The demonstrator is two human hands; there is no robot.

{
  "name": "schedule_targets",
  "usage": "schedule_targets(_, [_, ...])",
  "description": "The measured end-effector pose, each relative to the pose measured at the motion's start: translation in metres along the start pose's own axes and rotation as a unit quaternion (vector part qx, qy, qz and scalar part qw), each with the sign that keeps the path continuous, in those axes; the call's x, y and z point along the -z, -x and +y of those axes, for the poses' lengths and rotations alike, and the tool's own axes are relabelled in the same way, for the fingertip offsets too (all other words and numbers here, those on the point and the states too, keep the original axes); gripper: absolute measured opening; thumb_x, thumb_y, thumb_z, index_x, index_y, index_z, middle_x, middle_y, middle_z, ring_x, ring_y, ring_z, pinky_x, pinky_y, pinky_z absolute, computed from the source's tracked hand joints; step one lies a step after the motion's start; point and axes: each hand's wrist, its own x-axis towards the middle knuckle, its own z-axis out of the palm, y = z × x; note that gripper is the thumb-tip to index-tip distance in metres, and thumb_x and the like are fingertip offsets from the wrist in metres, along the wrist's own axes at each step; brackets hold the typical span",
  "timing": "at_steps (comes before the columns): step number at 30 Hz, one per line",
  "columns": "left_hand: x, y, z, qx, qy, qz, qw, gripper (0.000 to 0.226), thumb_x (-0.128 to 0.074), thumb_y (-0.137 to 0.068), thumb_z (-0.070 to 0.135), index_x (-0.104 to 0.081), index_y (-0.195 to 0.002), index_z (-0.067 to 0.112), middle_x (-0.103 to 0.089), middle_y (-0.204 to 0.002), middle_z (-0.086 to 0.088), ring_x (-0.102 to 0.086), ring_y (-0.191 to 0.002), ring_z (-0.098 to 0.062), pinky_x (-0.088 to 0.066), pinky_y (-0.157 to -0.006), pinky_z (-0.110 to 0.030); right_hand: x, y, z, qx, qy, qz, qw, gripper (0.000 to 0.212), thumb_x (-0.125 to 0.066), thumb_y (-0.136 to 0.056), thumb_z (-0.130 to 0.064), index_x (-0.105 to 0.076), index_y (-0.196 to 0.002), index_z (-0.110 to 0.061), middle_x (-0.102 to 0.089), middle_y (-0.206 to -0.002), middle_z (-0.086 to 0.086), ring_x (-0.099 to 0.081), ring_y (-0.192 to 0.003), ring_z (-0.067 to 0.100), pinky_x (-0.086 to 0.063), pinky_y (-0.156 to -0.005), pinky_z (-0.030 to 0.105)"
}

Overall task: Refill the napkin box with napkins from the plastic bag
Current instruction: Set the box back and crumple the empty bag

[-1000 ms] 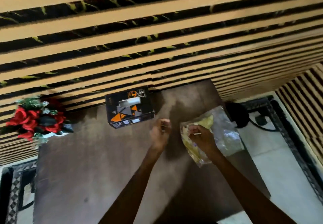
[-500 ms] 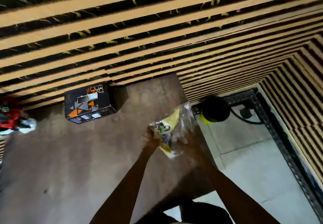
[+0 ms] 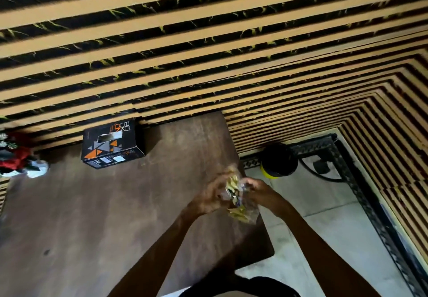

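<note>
A clear plastic bag (image 3: 240,211) with yellow print is lifted off the brown table (image 3: 97,215) near its right edge. My left hand (image 3: 212,196) grips the bag's left side and my right hand (image 3: 260,191) grips its right side, both blurred. The contents look crumpled between my fingers. The black napkin box (image 3: 112,145) with orange and grey triangles stands at the back of the table against the striped wall, its top slot facing up, well to the left of my hands.
Red artificial flowers in a white holder (image 3: 18,160) sit at the table's far left. A black and yellow round object (image 3: 278,163) with a cable rests on the tiled floor right of the table. Striped walls enclose the corner.
The view swung right, so the box and flowers shifted left. Both hands picked the bag up from the table and bunched it between them.
</note>
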Motion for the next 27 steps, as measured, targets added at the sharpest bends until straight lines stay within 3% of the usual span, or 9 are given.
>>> schedule_targets(3, [-0.007, -0.015, 0.013, 0.041, 0.099, 0.015, 0.994, 0.051, -0.079, -0.067, 0.03, -0.065, -0.114, 0.019, -0.067, -0.119, -0.004, -0.064, -0.105, -0.01, -0.051, -0.092, -0.018, 0.023, 0.018, 0.006, -0.003, -0.09, 0.009, 0.996, 0.047, -0.072, -0.081, -0.011, -0.053, -0.124, -0.017, -0.064, -0.12, 0.01, -0.065, -0.102, 0.02, -0.056, -0.078, 0.029])
schedule_targets(6, [-0.021, -0.038, 0.016, 0.073, 0.117, 0.055, 0.989, 0.031, -0.08, -0.071, 0.032, -0.072, -0.099, 0.023, -0.075, -0.097, 0.001, -0.07, -0.087, -0.009, -0.058, -0.079, -0.028, 0.048, 0.034, 0.015, 0.065, -0.111, 0.062, 0.99, 0.077, -0.084, -0.065, -0.02, -0.049, -0.133, -0.024, -0.056, -0.133, 0.01, -0.059, -0.117, 0.025, -0.057, -0.088, 0.037])
schedule_targets(10, [-0.049, -0.067, 0.045, 0.061, 0.158, 0.022, 0.985, 0.026, -0.083, -0.069, 0.012, -0.071, -0.091, 0.02, -0.071, -0.085, 0.007, -0.066, -0.075, 0.004, -0.054, -0.067, -0.016, 0.076, 0.041, 0.025, 0.133, 0.064, 0.14, 0.979, 0.097, -0.085, -0.066, -0.021, -0.032, -0.145, -0.034, -0.037, -0.143, -0.017, -0.039, -0.13, -0.005, -0.042, -0.098, 0.009])
schedule_targets(12, [-0.068, -0.086, 0.064, 0.065, 0.187, 0.028, 0.98, 0.027, -0.083, -0.064, 0.019, -0.068, -0.082, 0.03, -0.068, -0.08, 0.008, -0.064, -0.072, 0.003, -0.054, -0.067, -0.019, 0.091, 0.039, 0.029, 0.123, 0.058, 0.119, 0.984, 0.092, -0.086, -0.064, -0.03, -0.037, -0.141, -0.039, -0.043, -0.142, -0.02, -0.045, -0.128, -0.002, -0.045, -0.099, 0.015])
schedule_targets(14, [-0.091, -0.112, 0.081, 0.09, 0.221, 0.042, 0.97, 0.028, -0.083, -0.064, 0.02, -0.062, -0.079, 0.03, -0.063, -0.078, 0.006, -0.061, -0.069, 0.001, -0.053, -0.064, -0.019, 0.113, 0.033, 0.037, 0.1, 0.042, 0.165, 0.98, 0.074, -0.084, -0.061, -0.042, -0.049, -0.126, -0.046, -0.06, -0.125, -0.013, -0.059, -0.117, 0.011, -0.054, -0.09, 0.026])
schedule_targets(18, [-0.141, -0.165, 0.106, 0.154, 0.303, -0.014, 0.94, 0.021, -0.066, -0.088, 0.009, -0.057, -0.096, 0.026, -0.067, -0.087, 0.01, -0.065, -0.074, 0.004, -0.051, -0.065, -0.011, 0.174, 0.007, 0.063, 0.032, 0.024, 0.296, 0.954, 0.056, -0.081, -0.069, -0.041, -0.053, -0.114, -0.027, -0.067, -0.098, -0.006, -0.067, -0.091, 0.014, -0.05, -0.074, 0.021])
schedule_targets(21, [-0.175, -0.214, 0.1, 0.159, 0.34, -0.096, 0.922, 0.05, -0.064, -0.086, 0.005, -0.05, -0.127, 0.031, -0.069, -0.105, 0.01, -0.067, -0.093, -0.007, -0.053, -0.083, -0.034, 0.225, -0.029, 0.091, -0.011, -0.036, 0.346, 0.937, 0.055, -0.08, -0.07, -0.041, -0.041, -0.106, -0.026, -0.067, -0.093, 0.001, -0.067, -0.077, 0.017, -0.054, -0.064, 0.028])
schedule_targets(25, [-0.226, -0.292, 0.082, 0.239, 0.303, 0.025, 0.922, 0.043, -0.07, -0.082, -0.002, -0.06, -0.115, 0.024, -0.067, -0.105, -0.012, -0.067, -0.079, -0.012, -0.054, -0.06, -0.021, 0.295, -0.086, 0.129, -0.067, -0.129, 0.237, 0.961, 0.041, -0.073, -0.079, -0.036, -0.039, -0.101, -0.041, -0.067, -0.095, 0.003, -0.064, -0.07, 0.014, -0.048, -0.058, 0.027])
schedule_targets(27, [-0.263, -0.341, 0.045, 0.234, 0.266, 0.039, 0.934, 0.034, -0.066, -0.082, -0.007, -0.063, -0.112, 0.009, -0.069, -0.095, -0.015, -0.069, -0.071, -0.012, -0.054, -0.057, -0.021, 0.325, -0.123, 0.163, -0.068, -0.08, 0.223, 0.969, 0.043, -0.074, -0.077, -0.036, -0.039, -0.101, -0.043, -0.068, -0.087, -0.003, -0.067, -0.068, 0.007, -0.049, -0.057, 0.022])
